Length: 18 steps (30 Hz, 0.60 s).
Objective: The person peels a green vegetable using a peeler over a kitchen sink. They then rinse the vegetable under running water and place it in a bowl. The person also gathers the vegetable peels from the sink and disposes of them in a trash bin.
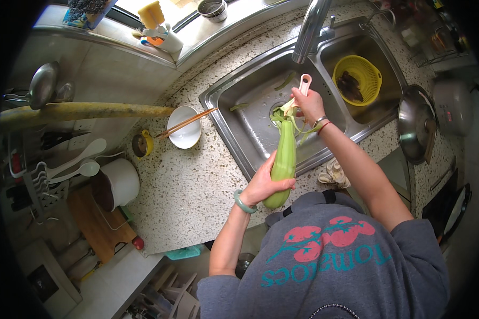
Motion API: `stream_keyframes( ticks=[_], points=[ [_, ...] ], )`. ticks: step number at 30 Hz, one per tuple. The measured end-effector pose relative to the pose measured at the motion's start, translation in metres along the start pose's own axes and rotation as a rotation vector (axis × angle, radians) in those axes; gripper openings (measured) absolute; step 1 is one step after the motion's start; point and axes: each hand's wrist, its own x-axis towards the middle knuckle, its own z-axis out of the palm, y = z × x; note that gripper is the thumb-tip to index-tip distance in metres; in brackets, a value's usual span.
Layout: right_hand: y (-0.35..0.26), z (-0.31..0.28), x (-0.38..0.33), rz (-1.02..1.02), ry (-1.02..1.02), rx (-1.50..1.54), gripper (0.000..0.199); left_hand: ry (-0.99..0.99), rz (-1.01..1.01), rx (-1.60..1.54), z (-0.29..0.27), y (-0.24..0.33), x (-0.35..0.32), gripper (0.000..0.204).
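My left hand (264,183) is wrapped round the near end of a long, pale green gourd (285,154), with the thumb across its top. The gourd slants over the front rim of the left sink basin (250,125), its far end above the drain. In my right hand (308,103) is a peeler with a pale pink handle (305,81), held against the gourd's far end; its blade is hidden. Strips of green peel (303,131) hang there beside my fingers. Loose bits of peel (239,107) lie on the basin floor.
A steel faucet (307,37) reaches over the sink. The right basin holds a yellow colander (377,80) with dark pieces inside. Chopsticks (183,125) rest across a white bowl (186,139) on the speckled counter (170,191). A pan lid (410,119) stands at the right.
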Motion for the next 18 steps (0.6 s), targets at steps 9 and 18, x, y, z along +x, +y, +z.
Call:
stream_keyframes(
  ticks=[9, 18],
  points=[
    [-0.018, -0.001, -0.033, 0.004, -0.064, 0.242, 0.043, 0.082, 0.052, -0.493, -0.003, 0.004, 0.015, 0.068],
    [-0.026, 0.027, -0.088, -0.067, -0.068, 0.204, 0.04, 0.134, 0.132, -0.375, 0.007, 0.007, 0.03, 0.068]
  ],
)
